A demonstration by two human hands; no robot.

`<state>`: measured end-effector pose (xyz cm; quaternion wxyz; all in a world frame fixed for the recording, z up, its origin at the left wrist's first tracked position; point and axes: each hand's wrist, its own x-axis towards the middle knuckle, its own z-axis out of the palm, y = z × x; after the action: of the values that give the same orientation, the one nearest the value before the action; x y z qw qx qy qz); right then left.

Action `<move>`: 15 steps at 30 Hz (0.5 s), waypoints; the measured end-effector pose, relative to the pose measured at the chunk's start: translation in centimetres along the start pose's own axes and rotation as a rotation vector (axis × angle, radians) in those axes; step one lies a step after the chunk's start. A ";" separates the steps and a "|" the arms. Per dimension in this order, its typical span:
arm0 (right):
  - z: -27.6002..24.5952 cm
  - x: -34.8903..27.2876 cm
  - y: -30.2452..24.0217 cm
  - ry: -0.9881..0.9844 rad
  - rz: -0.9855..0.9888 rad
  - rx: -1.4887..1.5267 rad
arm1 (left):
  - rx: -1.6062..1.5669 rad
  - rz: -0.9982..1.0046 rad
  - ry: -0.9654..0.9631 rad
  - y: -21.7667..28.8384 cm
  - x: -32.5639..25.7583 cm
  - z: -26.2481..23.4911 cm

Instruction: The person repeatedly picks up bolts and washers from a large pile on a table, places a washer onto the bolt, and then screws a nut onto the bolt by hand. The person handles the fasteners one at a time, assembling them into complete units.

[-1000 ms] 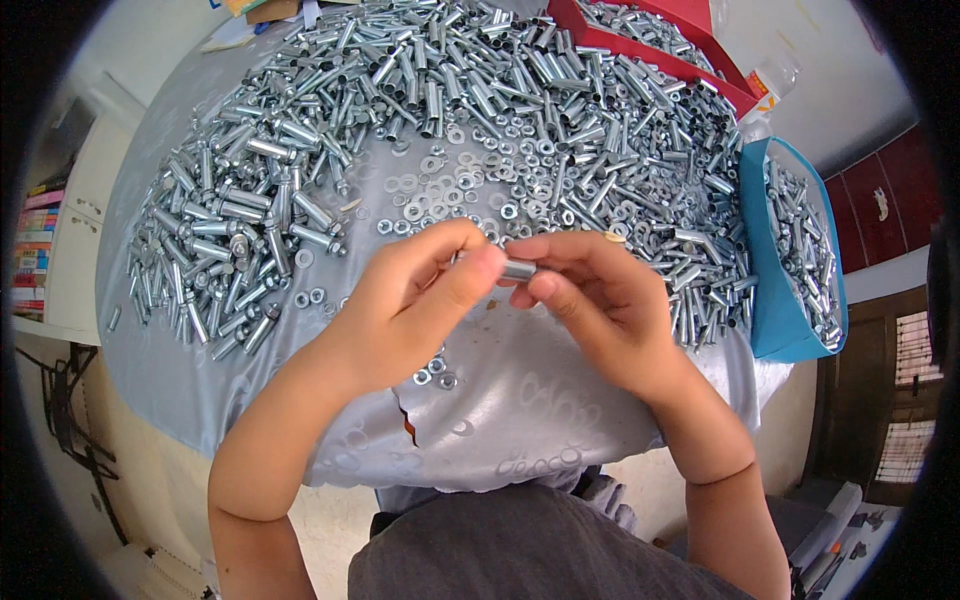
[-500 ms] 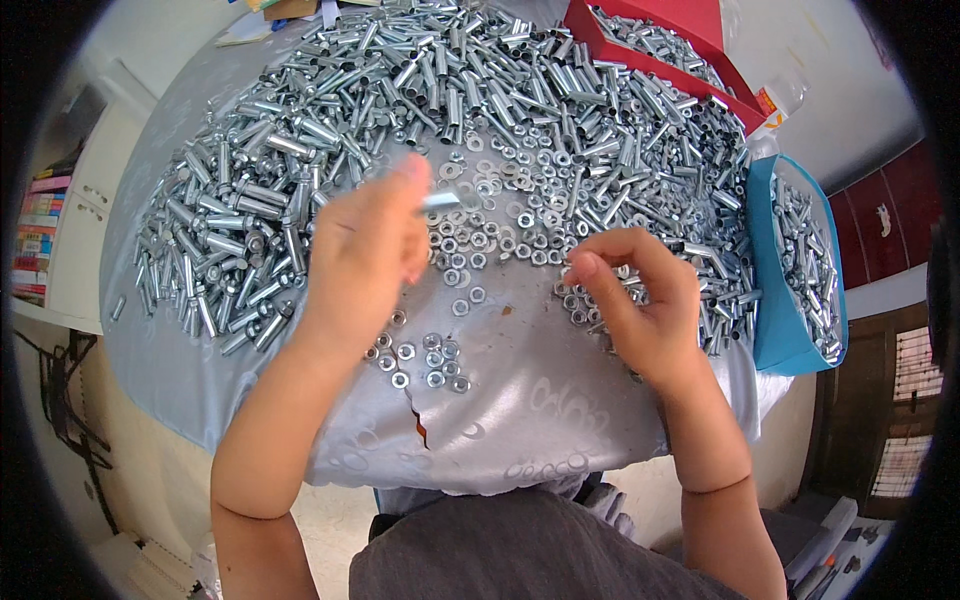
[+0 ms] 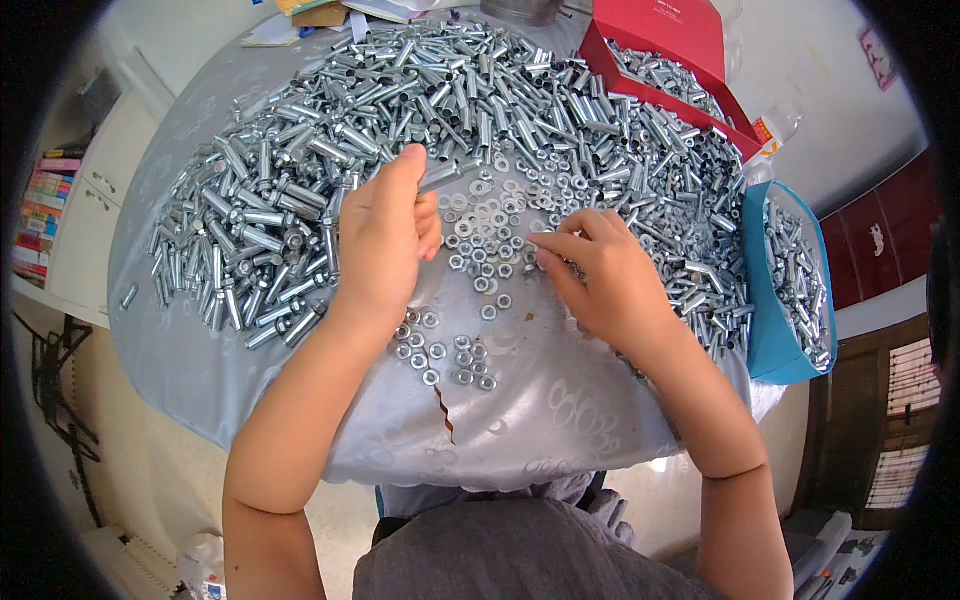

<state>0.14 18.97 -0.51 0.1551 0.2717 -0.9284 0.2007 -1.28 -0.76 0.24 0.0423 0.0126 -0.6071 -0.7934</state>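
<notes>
- The table, under a grey cloth, carries a wide heap of metal sleeves.
- A red box and blue tub hold more.
- The left hand hovers over the heap, fingers pinching one sleeve.
- The right hand has its fingers pressed together on loose washers.

Domestic room used for piecework assembly. A round table under a silvery patterned tablecloth carries a large heap of zinc-plated metal sleeves, nuts and washers. Upper right: red cardboard box and blue plastic bin holding similar parts. Far left: white cabinet with stacked books.
</notes>
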 end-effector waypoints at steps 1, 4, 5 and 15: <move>0.3 0.4 0.3 -0.016 0.007 -0.005 | 0.004 0.008 -0.006 0.0 0.0 0.0; 0.3 1.7 1.1 -0.066 0.023 -0.025 | -0.017 0.008 0.002 0.3 -0.1 0.1; 0.1 2.1 1.1 -0.083 0.026 -0.030 | -0.023 0.008 0.012 0.4 -0.2 0.2; 0.1 2.9 0.5 -0.258 0.206 -0.139 | -0.112 -0.019 0.011 0.4 -0.6 0.4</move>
<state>-2.43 18.02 0.43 0.0317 0.1872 -0.9751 0.1143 -0.71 -0.45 0.66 0.0386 0.0203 -0.5616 -0.8263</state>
